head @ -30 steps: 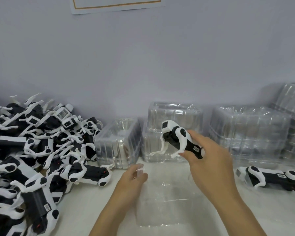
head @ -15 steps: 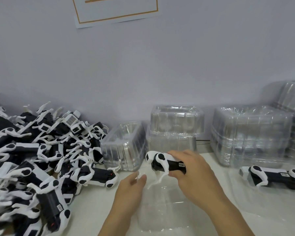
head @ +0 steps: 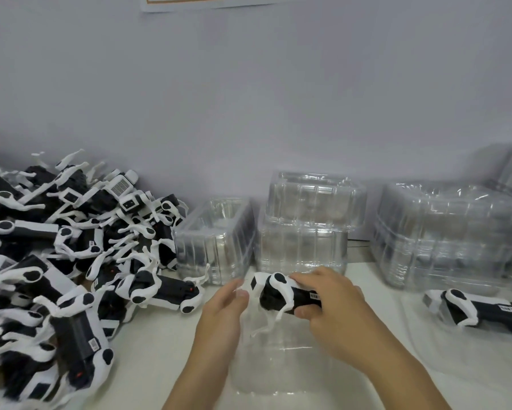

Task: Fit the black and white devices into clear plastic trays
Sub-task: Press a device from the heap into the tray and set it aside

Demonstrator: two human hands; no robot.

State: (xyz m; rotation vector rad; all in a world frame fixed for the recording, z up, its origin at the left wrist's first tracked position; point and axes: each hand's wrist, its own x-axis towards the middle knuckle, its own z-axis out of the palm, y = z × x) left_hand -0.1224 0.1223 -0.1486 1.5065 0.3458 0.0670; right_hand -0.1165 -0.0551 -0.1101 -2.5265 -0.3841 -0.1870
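Only the person's two forearms and hands show, coming in from the lower edge of the head view. Both forearms are bare as far as the frame reaches; no sleeve or cuff shows on them. The left hand (head: pixel 223 309) wears no glove, ring or band, and its wrist carries no watch or strap. The right hand (head: pixel 334 318) is likewise bare, with no glove, ring or wristwear. The fingernails that show are short and unpainted. The forearms are slender and smooth, without visible marks, tape or bandage.
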